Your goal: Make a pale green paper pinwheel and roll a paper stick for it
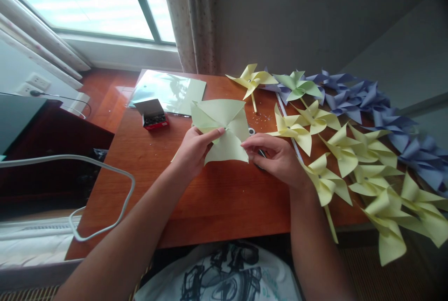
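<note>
— Where's the paper?
— The cut yellow sheet (222, 128) is pinched in my left hand (194, 149), raised just over the table (210, 198).
— And the right?
— My right hand (276, 156) is curled, fingertips touching the sheet's lower corner. Finished pinwheels (350, 151) lie beyond it; a pin box (154, 114) sits past my left.

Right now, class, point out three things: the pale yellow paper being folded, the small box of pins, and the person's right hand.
pale yellow paper (224, 130), head view, middle of the folded sheet.
box of pins (154, 115), head view, its open top.
right hand (276, 158), head view, back of the hand.
</note>
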The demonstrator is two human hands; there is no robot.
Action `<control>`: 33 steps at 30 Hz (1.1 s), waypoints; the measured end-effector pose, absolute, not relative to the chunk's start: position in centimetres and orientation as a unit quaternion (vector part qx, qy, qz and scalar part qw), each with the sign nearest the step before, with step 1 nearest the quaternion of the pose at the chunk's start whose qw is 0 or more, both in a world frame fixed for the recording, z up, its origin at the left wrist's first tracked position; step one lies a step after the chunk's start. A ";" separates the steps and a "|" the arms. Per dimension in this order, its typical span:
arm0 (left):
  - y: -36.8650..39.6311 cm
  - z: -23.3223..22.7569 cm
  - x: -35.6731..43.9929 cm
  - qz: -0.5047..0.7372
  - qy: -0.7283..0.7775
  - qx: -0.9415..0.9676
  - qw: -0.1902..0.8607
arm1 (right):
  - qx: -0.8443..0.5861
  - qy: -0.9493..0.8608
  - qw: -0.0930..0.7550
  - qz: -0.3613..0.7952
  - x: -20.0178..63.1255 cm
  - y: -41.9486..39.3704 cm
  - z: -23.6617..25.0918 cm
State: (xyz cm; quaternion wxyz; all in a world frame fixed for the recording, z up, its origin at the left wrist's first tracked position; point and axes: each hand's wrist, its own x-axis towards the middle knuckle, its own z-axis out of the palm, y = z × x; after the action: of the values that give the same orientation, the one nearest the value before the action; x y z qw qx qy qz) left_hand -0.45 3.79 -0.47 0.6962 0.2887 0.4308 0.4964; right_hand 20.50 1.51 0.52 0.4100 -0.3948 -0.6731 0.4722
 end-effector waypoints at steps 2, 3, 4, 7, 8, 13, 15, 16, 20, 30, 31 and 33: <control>3.8 -0.7 -0.5 0.490 0.427 0.292 0.702 | -0.392 -0.687 0.408 0.457 20.4 1.6 0.6; 3.8 -0.7 -0.5 0.486 0.427 0.293 0.704 | -0.392 -0.691 0.407 0.450 20.3 1.6 0.6; 3.8 -0.8 -0.5 0.484 0.428 0.294 0.704 | -0.393 -0.694 0.407 0.445 20.3 1.7 0.6; 3.7 -0.8 -0.3 0.480 0.433 0.304 0.699 | -0.406 -0.698 0.412 0.424 20.1 1.8 0.5; 3.7 -0.8 -0.2 0.479 0.434 0.309 0.698 | -0.413 -0.698 0.415 0.414 20.1 1.8 0.4; 3.3 -1.1 0.4 0.475 0.435 0.336 0.688 | -0.441 -0.693 0.428 0.378 19.6 1.7 0.1; 3.2 -1.3 0.5 0.470 0.433 0.344 0.688 | -0.449 -0.694 0.425 0.370 19.4 1.7 -0.1; 3.1 -1.4 0.6 0.466 0.430 0.347 0.691 | -0.454 -0.696 0.422 0.363 19.3 1.7 -0.2; 3.1 -1.7 0.7 0.458 0.422 0.353 0.698 | -0.475 -0.700 0.419 0.330 18.9 1.7 -0.5; 3.0 -1.6 0.7 0.457 0.416 0.347 0.705 | -0.496 -0.712 0.401 0.295 19.1 1.7 -0.6; 3.0 -1.6 0.8 0.456 0.417 0.349 0.705 | -0.497 -0.712 0.400 0.294 19.1 1.8 -0.6; 3.0 -1.5 0.8 0.453 0.418 0.352 0.705 | -0.499 -0.711 0.400 0.291 19.1 1.8 -0.5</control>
State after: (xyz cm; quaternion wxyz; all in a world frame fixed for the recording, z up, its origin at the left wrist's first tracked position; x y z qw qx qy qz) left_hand 0.79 3.01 -1.49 0.7046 0.3519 0.4180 0.4527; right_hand 19.09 1.76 -0.52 0.4005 -0.4988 -0.7115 0.2909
